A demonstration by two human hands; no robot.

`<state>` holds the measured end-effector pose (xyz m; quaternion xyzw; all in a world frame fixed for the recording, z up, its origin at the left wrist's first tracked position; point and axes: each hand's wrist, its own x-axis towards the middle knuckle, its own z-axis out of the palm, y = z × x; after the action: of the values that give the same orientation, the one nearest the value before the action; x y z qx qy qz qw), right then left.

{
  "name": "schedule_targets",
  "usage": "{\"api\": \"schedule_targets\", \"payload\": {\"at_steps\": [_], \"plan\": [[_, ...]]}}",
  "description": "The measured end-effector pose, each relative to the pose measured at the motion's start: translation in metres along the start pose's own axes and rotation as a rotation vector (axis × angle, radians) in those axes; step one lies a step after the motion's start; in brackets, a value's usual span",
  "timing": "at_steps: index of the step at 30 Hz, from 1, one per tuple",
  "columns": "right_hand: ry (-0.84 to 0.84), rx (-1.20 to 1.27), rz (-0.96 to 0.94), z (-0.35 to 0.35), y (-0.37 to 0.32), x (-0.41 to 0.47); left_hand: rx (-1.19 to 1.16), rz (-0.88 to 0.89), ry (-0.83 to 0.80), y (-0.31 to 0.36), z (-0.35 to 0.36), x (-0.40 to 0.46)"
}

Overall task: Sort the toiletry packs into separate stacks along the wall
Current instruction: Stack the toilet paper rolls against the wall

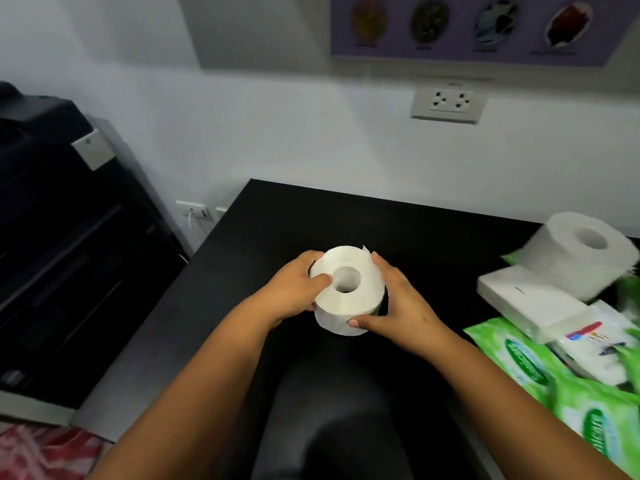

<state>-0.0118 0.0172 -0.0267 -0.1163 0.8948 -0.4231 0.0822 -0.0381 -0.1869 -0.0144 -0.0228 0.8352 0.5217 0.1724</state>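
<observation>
A white toilet paper roll [349,306] stands on end in the middle of the black table [398,223], its core hole facing up. My left hand [294,289] grips its left side, thumb lying on the top face. My right hand [398,303] grips its right side, thumb across the front. At the right edge lies a heap: a second toilet roll [578,254], a white tissue pack [526,299], green wet-wipe packs [519,358] and a white pack with red and blue print [595,348].
A black printer [62,244] stands left of the table. The white wall [311,140] behind carries a socket [448,102] and a purple poster [467,26]. Lower sockets [194,209] sit by the table's left corner.
</observation>
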Motion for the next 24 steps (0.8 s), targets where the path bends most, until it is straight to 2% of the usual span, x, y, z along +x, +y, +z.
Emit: {"api": "schedule_targets", "payload": {"at_steps": [8,13,21,24], "plan": [[0.051,0.095,0.033,0.060,-0.042,0.075,-0.093,0.011,0.039,-0.042,-0.086,0.033],[0.116,0.110,0.023,0.077,-0.052,0.121,-0.053,0.126,0.040,-0.061,-0.115,0.055],[0.129,0.054,0.121,0.083,-0.055,0.209,-0.133,0.185,0.207,-0.066,-0.140,0.121],[0.137,0.064,0.099,0.084,-0.056,0.239,-0.154,0.189,0.238,-0.064,-0.152,0.150]]}}
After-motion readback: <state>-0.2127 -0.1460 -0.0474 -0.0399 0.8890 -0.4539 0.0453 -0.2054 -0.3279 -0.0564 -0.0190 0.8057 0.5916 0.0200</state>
